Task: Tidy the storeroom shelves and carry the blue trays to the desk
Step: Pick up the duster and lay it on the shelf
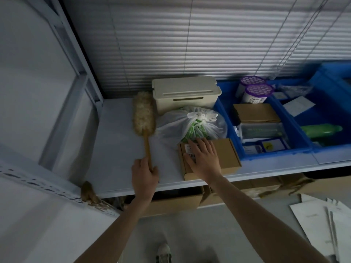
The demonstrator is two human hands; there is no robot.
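Up on the shelf (pixel 114 139) — feather duster (pixel 143 114) gripped, cardboard box (pixel 226 154) under a flat palm.
The left hand (pixel 144 173) curls its fingers round the duster's wooden handle; the right hand (pixel 204 160) lies on the box, fingers straight and spread. 2 blue trays (pixel 275 153) sit side by side on the shelf — the nearer just right of the box.

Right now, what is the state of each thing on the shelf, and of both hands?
left hand: grips the duster handle
right hand: flat on the cardboard box
cardboard box: closed
plastic bag: tied shut
cream box: lid on
left blue tray: loaded, on shelf
jars: upright in that tray
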